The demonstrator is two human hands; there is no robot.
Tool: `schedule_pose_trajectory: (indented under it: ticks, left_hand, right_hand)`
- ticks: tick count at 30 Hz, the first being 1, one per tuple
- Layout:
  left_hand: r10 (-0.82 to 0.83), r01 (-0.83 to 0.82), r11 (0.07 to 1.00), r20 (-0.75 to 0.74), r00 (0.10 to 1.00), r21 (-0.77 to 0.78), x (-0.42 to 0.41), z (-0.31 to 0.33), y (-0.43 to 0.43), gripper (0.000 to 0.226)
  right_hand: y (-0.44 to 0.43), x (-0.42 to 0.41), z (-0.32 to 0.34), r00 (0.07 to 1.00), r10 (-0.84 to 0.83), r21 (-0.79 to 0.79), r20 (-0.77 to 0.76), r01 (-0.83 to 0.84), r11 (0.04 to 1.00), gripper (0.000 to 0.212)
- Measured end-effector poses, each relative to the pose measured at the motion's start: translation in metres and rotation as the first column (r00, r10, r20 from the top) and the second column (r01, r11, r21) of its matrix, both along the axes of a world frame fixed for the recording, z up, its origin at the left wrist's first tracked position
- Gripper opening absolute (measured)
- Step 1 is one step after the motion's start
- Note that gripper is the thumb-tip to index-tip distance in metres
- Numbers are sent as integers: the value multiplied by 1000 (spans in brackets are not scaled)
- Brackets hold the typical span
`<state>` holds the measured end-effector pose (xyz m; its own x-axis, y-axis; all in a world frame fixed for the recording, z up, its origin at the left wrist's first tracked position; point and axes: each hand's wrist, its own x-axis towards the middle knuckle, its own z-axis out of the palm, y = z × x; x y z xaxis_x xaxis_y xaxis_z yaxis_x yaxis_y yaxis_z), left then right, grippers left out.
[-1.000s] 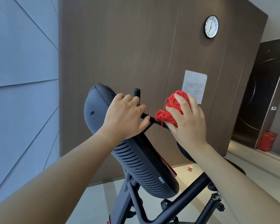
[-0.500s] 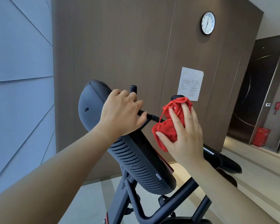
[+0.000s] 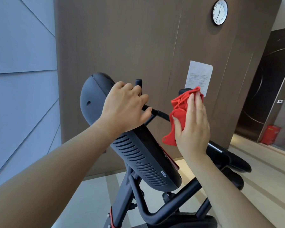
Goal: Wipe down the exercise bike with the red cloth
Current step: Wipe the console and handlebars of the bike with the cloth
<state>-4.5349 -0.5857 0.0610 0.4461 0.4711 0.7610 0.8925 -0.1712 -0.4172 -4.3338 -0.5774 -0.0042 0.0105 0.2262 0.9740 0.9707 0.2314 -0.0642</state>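
Where the handlebar runs out to its right end, I have the red cloth (image 3: 179, 116) bunched into a loose wad, bright red with a stitched hem and folds showing, one corner hanging down below my palm. My right hand (image 3: 192, 127) presses it against the bar with the fingers stretched nearly flat and together, the thumb tucked along the cloth's lower edge, so the hand is mostly open and pins the cloth more than it clenches it. The exercise bike (image 3: 143, 155) is matte black, with a slotted vent panel along the back of its console housing, a thin red trim at the housing's lower edge and black tubular frame members below. My left hand (image 3: 125, 106) is curled closed over the top edge of the console, fingers wrapped round the thin black handlebar (image 3: 160, 113) beside an upright grip. The cloth sits just right of that hand, apart from it. On the brown wall panel behind hang a paper notice (image 3: 198, 76) and a round clock (image 3: 220, 12). A red bin (image 3: 270, 134) stands on the floor at the far right; I cannot tell what it holds.
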Motion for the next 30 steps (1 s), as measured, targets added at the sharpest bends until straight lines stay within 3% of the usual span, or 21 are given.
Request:
schedule_pose_trajectory:
  ticks: [5, 14, 21, 26, 30]
  left_hand:
    - [4, -4, 1000, -3, 1000, -3, 1, 0, -1, 63]
    - [9, -9, 1000, -14, 1000, -2, 2, 1, 0, 63]
    - [-1, 1, 1000, -21, 1000, 6, 1, 0, -1, 64]
    - [-2, 3, 1000, -14, 1000, 21, 1, 1, 0, 64]
    - [-7, 7, 999, -1, 1000, 33, 0, 0, 1, 68]
  right_hand:
    - [-13, 7, -29, 999, 12, -49, -49, -15, 999, 70]
    - [-4, -5, -5, 990, 38, 19, -135, -36, 999, 68]
    - [-14, 17, -47, 997, -25, -68, -78, 20, 998, 69]
    - [-9, 9, -37, 995, -28, -36, -92, 25, 999, 74]
    - [-5, 19, -40, 999, -37, -7, -7, 37, 999, 73]
